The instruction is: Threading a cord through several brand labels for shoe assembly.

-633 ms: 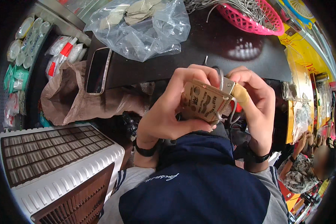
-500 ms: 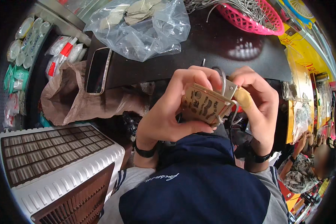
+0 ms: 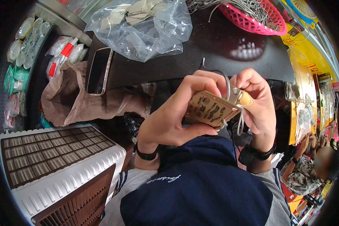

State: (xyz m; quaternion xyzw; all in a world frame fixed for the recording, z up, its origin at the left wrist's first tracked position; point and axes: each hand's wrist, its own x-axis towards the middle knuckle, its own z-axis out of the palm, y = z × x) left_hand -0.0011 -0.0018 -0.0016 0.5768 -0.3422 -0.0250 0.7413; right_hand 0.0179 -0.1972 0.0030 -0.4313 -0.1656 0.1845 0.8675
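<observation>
Now we hold a small tan cardboard tag [image 3: 211, 109] with both hands, close in front of our chest. Our left hand [image 3: 173, 116] grasps the tag from its left side: the thumb lies under the lower edge and the fingers curl over the top edge. Our right hand [image 3: 256, 101] is closed around the right end of the tag, where a small metal piece [image 3: 235, 95] and a thin grey wire loop [image 3: 226, 81] sit; the fingertips pinch there, and a pale string [image 3: 240, 120] hangs down just below this hand. We cannot tell how the wire is fixed to the tag.

Beyond both hands lies the dark tabletop [image 3: 214, 56]. Above the left hand rests a clear plastic bag [image 3: 143, 30] with pale pieces inside it, and to the left of it a dark phone [image 3: 98, 69] lies next to a crumpled brown bag [image 3: 67, 101]. Above the right hand stands a pink basket [image 3: 252, 19] full of grey wires. Below and left of the left hand we see a white and brown slatted crate [image 3: 56, 165]. Each wrist wears a black band.
</observation>
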